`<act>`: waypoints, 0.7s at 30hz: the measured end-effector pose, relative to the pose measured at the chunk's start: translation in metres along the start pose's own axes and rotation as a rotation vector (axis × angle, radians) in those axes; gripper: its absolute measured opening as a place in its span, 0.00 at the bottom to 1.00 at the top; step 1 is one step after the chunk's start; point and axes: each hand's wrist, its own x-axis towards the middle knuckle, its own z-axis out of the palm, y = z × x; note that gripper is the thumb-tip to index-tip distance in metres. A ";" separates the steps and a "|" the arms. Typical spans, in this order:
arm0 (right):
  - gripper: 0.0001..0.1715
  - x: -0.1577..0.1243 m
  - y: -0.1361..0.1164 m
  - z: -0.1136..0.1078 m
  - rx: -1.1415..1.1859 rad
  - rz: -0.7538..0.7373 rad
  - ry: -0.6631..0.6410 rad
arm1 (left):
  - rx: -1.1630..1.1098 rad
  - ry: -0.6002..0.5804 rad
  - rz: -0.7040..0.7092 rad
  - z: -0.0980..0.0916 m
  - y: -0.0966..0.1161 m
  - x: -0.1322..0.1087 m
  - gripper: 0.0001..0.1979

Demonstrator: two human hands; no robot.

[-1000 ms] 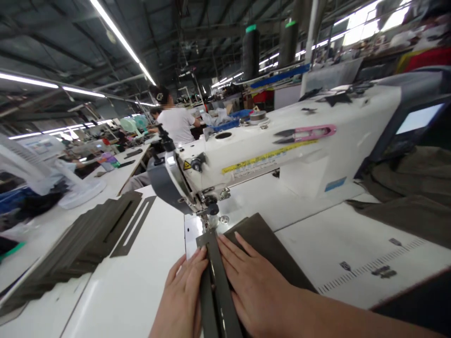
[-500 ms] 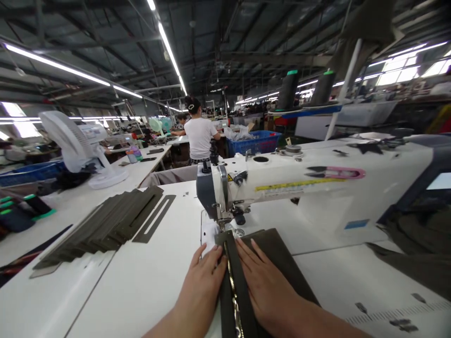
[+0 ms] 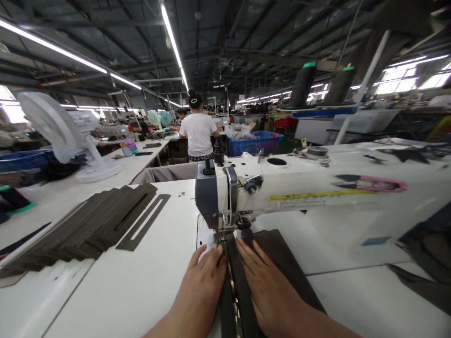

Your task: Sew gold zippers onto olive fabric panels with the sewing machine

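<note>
A dark olive fabric piece point(image 3: 287, 258) with a gold-toothed zipper point(image 3: 231, 281) along it lies on the white sewing table. Its far end reaches the presser foot of the white sewing machine point(image 3: 243, 192). My left hand point(image 3: 202, 284) rests along the left edge of the zipper strip, fingers stretched toward the needle area. On the other side, my right hand point(image 3: 269, 288) lies flat on the fabric, fingertips close to the foot. Both hands are open and press from above. The needle tip itself is too small to make out.
To the left is a fanned stack of olive fabric pieces point(image 3: 84, 225), beside a single slotted piece point(image 3: 144, 223). A white fan point(image 3: 95, 166) stands behind it. Pink-handled thread snips point(image 3: 382, 183) lie against the machine arm. Ahead, a person in a white shirt point(image 3: 199, 134) faces away near a blue crate point(image 3: 255, 144).
The fabric's far end has moved forward under the presser foot. My head view has shifted nearer the machine, while both hands keep nearly the same pose on the fabric.
</note>
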 end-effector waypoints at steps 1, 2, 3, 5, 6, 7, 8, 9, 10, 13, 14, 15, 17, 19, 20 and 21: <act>0.32 0.000 0.000 0.000 0.000 -0.006 0.004 | -0.004 -0.009 0.007 -0.003 0.000 0.001 0.16; 0.33 0.000 0.000 -0.001 -0.001 -0.010 0.007 | -0.006 -0.014 0.009 -0.005 0.000 0.002 0.16; 0.33 0.000 0.000 -0.001 -0.004 -0.010 0.010 | -0.006 -0.014 0.005 -0.007 0.000 0.003 0.16; 0.33 0.001 0.001 -0.001 -0.010 -0.007 0.015 | -0.006 -0.035 0.006 -0.009 0.000 0.005 0.15; 0.34 0.001 0.001 -0.001 -0.013 -0.008 0.017 | -0.004 -0.045 0.007 -0.009 0.000 0.005 0.15; 0.34 0.002 0.001 -0.001 -0.017 -0.007 0.016 | -0.001 -0.046 0.005 -0.009 0.001 0.006 0.14; 0.34 0.002 0.001 0.000 -0.021 -0.007 0.012 | 0.002 -0.047 0.007 -0.009 0.001 0.006 0.14; 0.34 0.002 0.001 0.000 -0.026 -0.008 0.007 | 0.005 -0.049 0.009 -0.008 0.001 0.006 0.14; 0.33 0.002 0.001 0.000 -0.032 -0.007 0.001 | 0.008 -0.051 0.008 -0.008 0.001 0.006 0.14; 0.33 0.001 0.001 0.001 -0.041 -0.005 -0.013 | 0.010 -0.061 0.008 -0.008 0.001 0.006 0.14; 0.32 0.001 0.001 0.000 -0.039 -0.007 -0.014 | 0.010 -0.064 0.006 -0.008 0.001 0.006 0.14; 0.32 0.001 0.001 0.000 -0.037 -0.007 -0.014 | 0.010 -0.071 0.006 -0.008 0.001 0.006 0.14; 0.32 0.001 0.001 -0.002 -0.032 -0.005 -0.013 | 0.011 -0.087 0.003 -0.008 0.001 0.005 0.13; 0.32 0.002 0.000 -0.003 -0.029 -0.001 -0.017 | 0.007 -0.107 0.000 -0.008 0.001 0.005 0.14; 0.33 0.002 0.000 -0.004 -0.028 0.000 -0.021 | 0.003 -0.113 -0.002 -0.009 0.001 0.005 0.14; 0.33 0.002 0.000 -0.004 -0.029 0.002 -0.023 | -0.002 -0.118 -0.005 -0.009 0.001 0.005 0.14</act>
